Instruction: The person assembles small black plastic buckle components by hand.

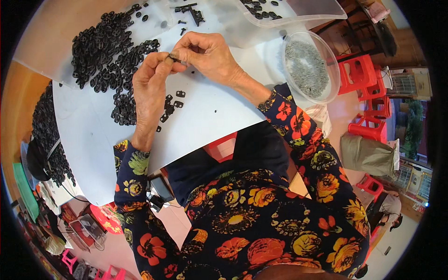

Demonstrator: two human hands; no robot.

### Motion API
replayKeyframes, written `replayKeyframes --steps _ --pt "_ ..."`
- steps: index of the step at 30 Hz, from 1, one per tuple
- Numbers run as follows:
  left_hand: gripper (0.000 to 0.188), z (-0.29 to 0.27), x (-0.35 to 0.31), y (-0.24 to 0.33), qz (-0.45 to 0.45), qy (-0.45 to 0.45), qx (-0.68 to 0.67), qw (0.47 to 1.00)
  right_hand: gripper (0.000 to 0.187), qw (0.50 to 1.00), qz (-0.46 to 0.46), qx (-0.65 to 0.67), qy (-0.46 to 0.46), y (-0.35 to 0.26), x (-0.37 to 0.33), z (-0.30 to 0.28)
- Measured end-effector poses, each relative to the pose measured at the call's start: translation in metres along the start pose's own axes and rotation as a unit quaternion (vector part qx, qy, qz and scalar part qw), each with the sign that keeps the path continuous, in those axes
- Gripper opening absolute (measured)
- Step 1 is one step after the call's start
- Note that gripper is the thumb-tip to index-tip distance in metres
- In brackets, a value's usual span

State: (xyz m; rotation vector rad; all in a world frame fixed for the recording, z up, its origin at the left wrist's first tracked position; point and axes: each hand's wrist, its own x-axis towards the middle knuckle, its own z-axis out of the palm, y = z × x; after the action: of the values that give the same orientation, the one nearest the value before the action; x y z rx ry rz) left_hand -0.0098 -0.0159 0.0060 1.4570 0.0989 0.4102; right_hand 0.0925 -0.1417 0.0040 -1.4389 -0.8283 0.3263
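Note:
Over the white table, both my hands meet fingertip to fingertip around a small dark part, mostly covered by the fingers. My left hand pinches it from the left. From the right, the thumb and fingers of my right hand close on it too. Left of my hands spreads a large heap of small black plastic pieces with holes. A few loose black pieces lie just right of my left wrist. Beyond my fingers are several black rod-like parts.
A round clear tub of small silvery metal pieces stands at the right. At the far side is a clear plastic bin with black pieces. Another black heap lies at the left edge. Red stools stand beyond the table.

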Motion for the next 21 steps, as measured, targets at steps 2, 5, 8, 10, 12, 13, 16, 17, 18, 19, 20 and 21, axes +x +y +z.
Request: replayKeyframes --steps 2,5,8,10,12,13,16,17,18,19,20,21 --pt "0.017 -0.002 -0.001 -0.003 -0.016 0.008 0.006 1.0 0.01 1.0 0.01 0.025 0.008 0.0 -0.003 0.005" --pt "0.017 -0.001 0.003 0.001 -0.036 0.015 0.02 0.999 0.01 0.999 0.016 0.045 0.001 0.0 -0.001 0.004" --pt "0.017 -0.013 0.008 0.001 -0.02 -0.009 0.053 0.998 0.009 0.998 -0.011 0.057 0.002 0.01 0.002 0.003" --pt "0.02 -0.025 0.016 0.01 0.044 -0.006 0.114 0.992 0.01 0.996 -0.04 0.073 0.018 0.007 0.004 0.003" --pt "0.018 -0.038 0.021 0.019 0.055 0.062 0.216 0.973 0.011 0.99 0.027 0.129 0.041 0.003 0.001 -0.002" --pt "0.016 -0.043 0.023 0.021 0.045 0.087 0.261 0.96 0.011 0.99 0.025 0.131 0.041 0.003 0.001 -0.005" --pt "0.01 -0.053 0.02 0.012 0.083 0.069 0.318 0.942 0.009 0.996 0.061 0.071 0.0 0.003 0.002 -0.008" --pt "0.01 -0.056 0.019 0.011 0.083 0.073 0.32 0.941 0.01 0.996 0.067 0.059 -0.007 0.001 0.002 -0.006" --pt "0.008 -0.054 0.021 0.01 0.144 0.05 0.403 0.902 0.012 0.996 0.075 0.044 -0.009 0.002 0.002 -0.007" --pt "0.007 -0.053 0.022 0.009 0.204 0.028 0.481 0.852 0.012 0.996 0.075 0.044 -0.008 0.004 0.001 -0.007" --pt "0.006 -0.053 0.023 0.007 0.169 -0.011 0.513 0.841 0.013 0.997 0.073 0.038 0.0 0.006 0.0 -0.008" --pt "0.006 -0.053 0.023 0.005 0.169 -0.01 0.514 0.841 0.014 0.997 0.07 0.033 0.006 0.006 0.0 -0.008"
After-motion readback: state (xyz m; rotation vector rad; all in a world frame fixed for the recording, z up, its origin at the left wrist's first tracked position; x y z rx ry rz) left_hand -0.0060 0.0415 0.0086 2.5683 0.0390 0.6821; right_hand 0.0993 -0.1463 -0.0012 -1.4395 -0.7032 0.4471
